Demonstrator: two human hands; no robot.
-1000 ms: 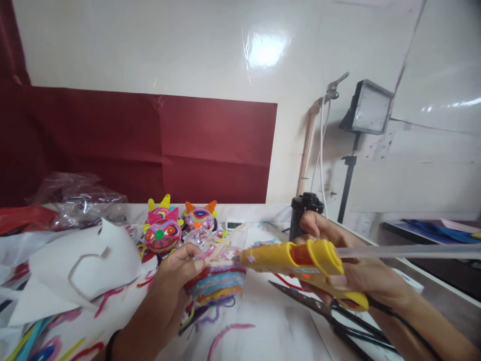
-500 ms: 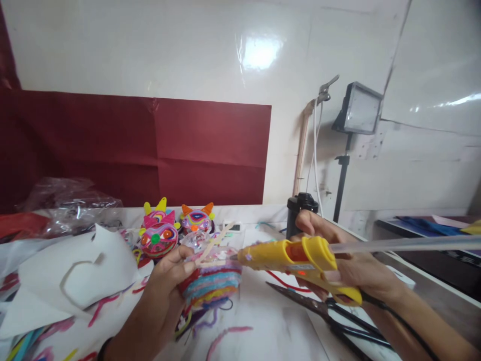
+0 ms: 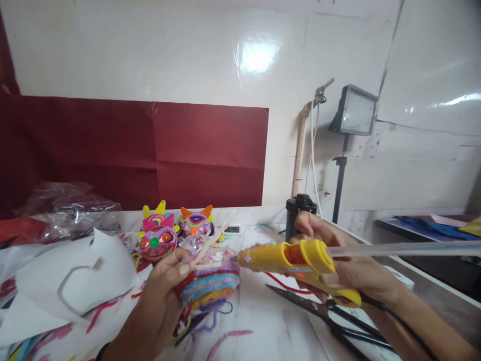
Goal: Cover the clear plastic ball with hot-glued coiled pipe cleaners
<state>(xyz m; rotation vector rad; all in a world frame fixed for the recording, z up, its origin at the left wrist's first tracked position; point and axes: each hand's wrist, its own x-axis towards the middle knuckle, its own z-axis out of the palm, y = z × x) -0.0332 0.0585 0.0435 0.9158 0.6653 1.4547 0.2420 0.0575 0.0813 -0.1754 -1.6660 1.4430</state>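
Note:
My left hand [image 3: 167, 281] is closed around a striped craft piece [image 3: 210, 288] covered in rows of fuzzy stems, red, blue, yellow and purple. A pale thin wooden stick [image 3: 210, 243] slants up from beside the thumb. In my right hand [image 3: 349, 260] is a yellow glue gun [image 3: 283, 258], with a long clear glue stick [image 3: 406, 249] out of its back and a small red light on its side. The nozzle is at the upper right edge of the craft piece; whether it touches I cannot tell. Black-handled scissors [image 3: 319, 311] lie beneath the glue gun.
Colourful animal-face crafts [image 3: 158, 240] stand at the back of the table. Cut white sheets [image 3: 75, 281] and a crumpled clear plastic bag [image 3: 71, 208] lie on the left. A black bottle [image 3: 296, 213] stands behind the glue gun, with a work light [image 3: 358, 110] beyond. Fuzzy stems [image 3: 231, 336] lie in front.
The view has shifted slightly. Both hands keep their holds, and the glue gun's nozzle remains at the same edge of the craft piece.

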